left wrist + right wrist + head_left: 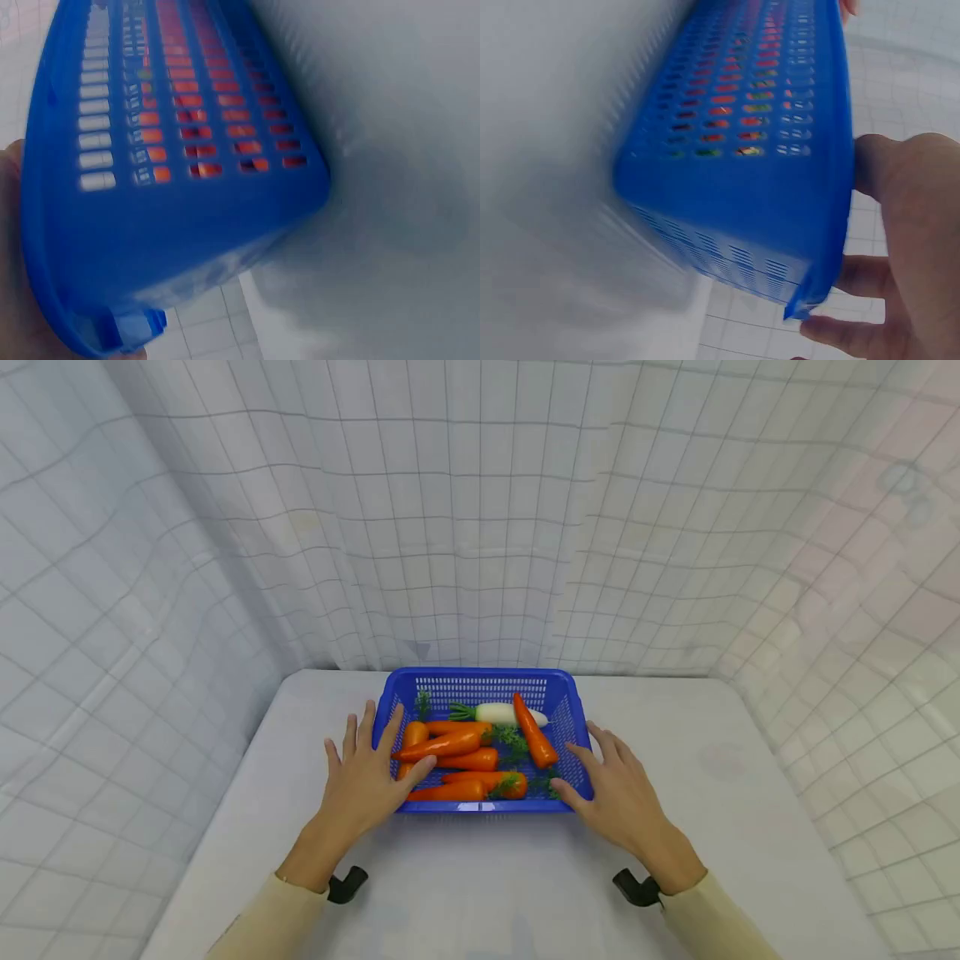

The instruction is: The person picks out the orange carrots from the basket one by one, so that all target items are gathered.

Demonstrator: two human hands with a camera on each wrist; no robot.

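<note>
A blue plastic basket (pixel 480 672) with slotted sides stands on the white table. Several orange carrots (pixel 450 745) with green tops lie inside it, mostly in the left half. One carrot (pixel 534 735) slants on the right, against a white radish (pixel 495 714) near the back wall. My left hand (pixel 367 781) has its fingers spread at the basket's left rim, the thumb reaching over the near left corner. At the right rim is my right hand (pixel 618 789), thumb and index finger over the edge, fingers loosely bent. Each wrist view shows the basket's near side and a corner.
The white tabletop (pixel 720 793) extends on both sides of the basket and in front of it. White gridded curtains (pixel 480 527) hang behind the table and along both sides. A black curved piece (pixel 348 885) sits at the left wrist, and another (pixel 636 888) at the right.
</note>
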